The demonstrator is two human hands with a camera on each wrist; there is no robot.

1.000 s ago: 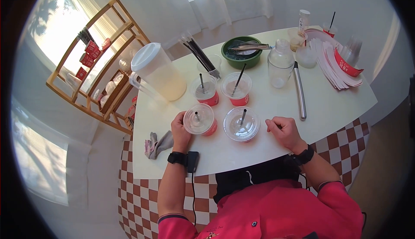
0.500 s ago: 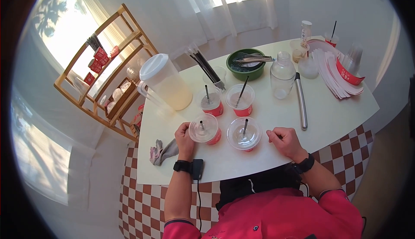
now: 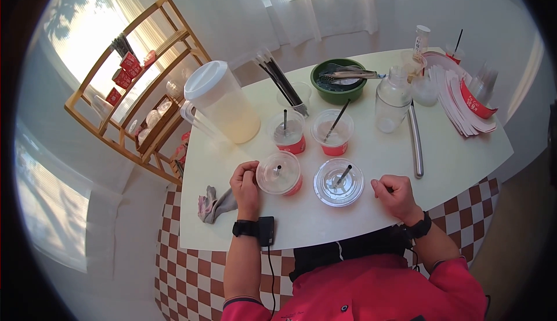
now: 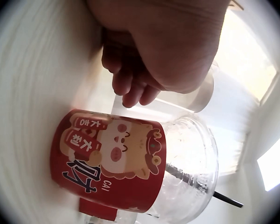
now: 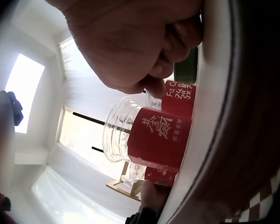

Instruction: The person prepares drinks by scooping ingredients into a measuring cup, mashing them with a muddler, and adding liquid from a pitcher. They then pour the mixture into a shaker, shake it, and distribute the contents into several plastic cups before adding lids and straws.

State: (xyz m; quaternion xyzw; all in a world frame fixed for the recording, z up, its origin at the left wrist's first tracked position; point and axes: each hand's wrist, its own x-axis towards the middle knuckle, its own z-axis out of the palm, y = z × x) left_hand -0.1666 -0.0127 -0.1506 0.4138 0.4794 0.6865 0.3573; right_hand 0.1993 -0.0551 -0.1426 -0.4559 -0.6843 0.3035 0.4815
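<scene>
since the earlier frames both hands have barely shifted, but the straw in the right-front cup (image 3: 339, 182) now leans further to the right. left hand (image 3: 246, 185) rests on the bench (image 3: 371, 216) w/ fingers curled, touching or just beside the left-front cup (image 3: 279, 173) (contact cannot be confirmed); right hand (image 3: 395, 194) sits fisted on the bench, holding nothing visible, near the right-front cup. risk: a sideways knock from either hand could tip a lidded cup or dislodge the leaning straw, esp. w/ two more cups (image 3: 310, 131) close behind.
</scene>
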